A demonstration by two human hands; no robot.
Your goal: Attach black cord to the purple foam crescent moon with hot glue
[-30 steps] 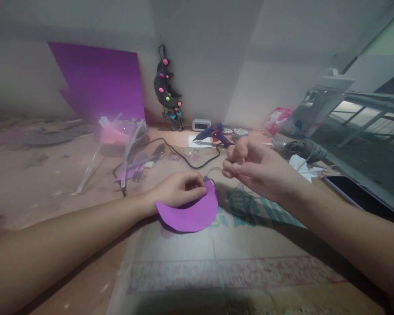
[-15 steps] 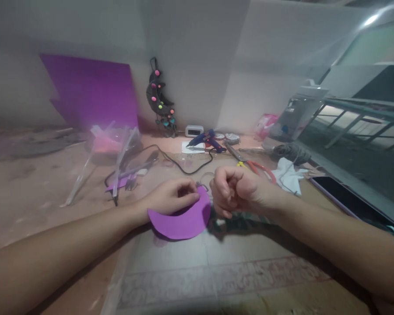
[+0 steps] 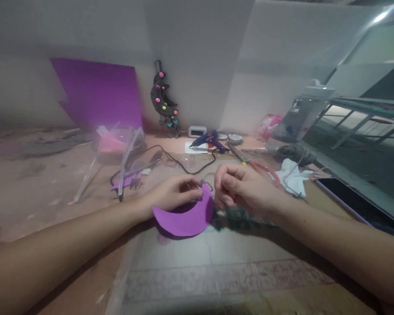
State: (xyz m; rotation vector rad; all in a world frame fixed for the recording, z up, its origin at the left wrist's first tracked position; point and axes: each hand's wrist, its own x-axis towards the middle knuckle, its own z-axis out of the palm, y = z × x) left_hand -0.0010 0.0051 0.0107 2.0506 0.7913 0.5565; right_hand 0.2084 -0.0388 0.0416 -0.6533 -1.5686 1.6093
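A purple crescent-shaped foam or paper cutout [image 3: 187, 222] lies low over the work surface, its points turned up. My left hand [image 3: 180, 192] grips its inner edge near the upper right tip, thumb on the front. At that tip a small dark cord loop [image 3: 207, 183] shows. Just to the right, apart from the cutout, my right hand [image 3: 231, 186] is closed with its fingers curled. A thin pale strand seems to run between the loop and the right hand; what these fingers hold is hidden.
Behind the hands lie a blue glue gun [image 3: 210, 141] on white paper, orange-handled scissors [image 3: 265, 172] and a small clock [image 3: 197, 131]. A decorated dark moon [image 3: 162, 98] and purple sheet [image 3: 101, 94] lean on the wall. Right: tissue [image 3: 293, 177], grey yarn [image 3: 295, 154], water jug [image 3: 304, 113], phone [image 3: 357, 201].
My right hand's fingers have curled in more tightly and its wrist has turned slightly. The left hand keeps its hold on the crescent. The whole view has shifted a little.
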